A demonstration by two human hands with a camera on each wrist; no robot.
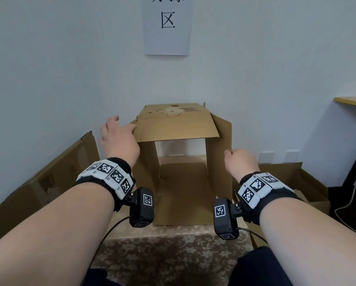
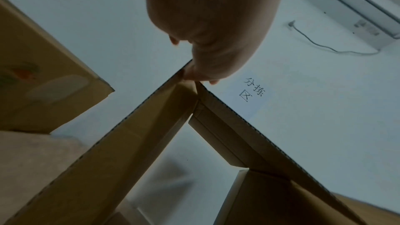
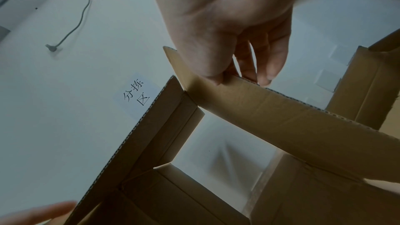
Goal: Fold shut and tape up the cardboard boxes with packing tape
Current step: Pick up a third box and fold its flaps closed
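Observation:
A brown cardboard box (image 1: 177,129) lies on its side on a flower-patterned cloth, open towards me, with the wall visible through its far end. My left hand (image 1: 119,137) rests at the box's upper left corner (image 2: 194,95), fingers spread and fingertips (image 2: 190,74) touching the flap edges there. My right hand (image 1: 241,162) pinches the near edge of the right flap (image 1: 220,162). In the right wrist view the thumb lies on the inner face of that flap (image 3: 281,117) and the fingers (image 3: 264,67) are behind it. The left hand (image 3: 36,213) shows blurred at that view's lower left.
Another cardboard box (image 1: 45,178) leans against the wall on the left. An open box (image 1: 297,182) sits on the floor at the right, beside a yellow-topped desk (image 1: 354,101) and a white cable (image 1: 346,205). A paper sign (image 1: 167,25) hangs above.

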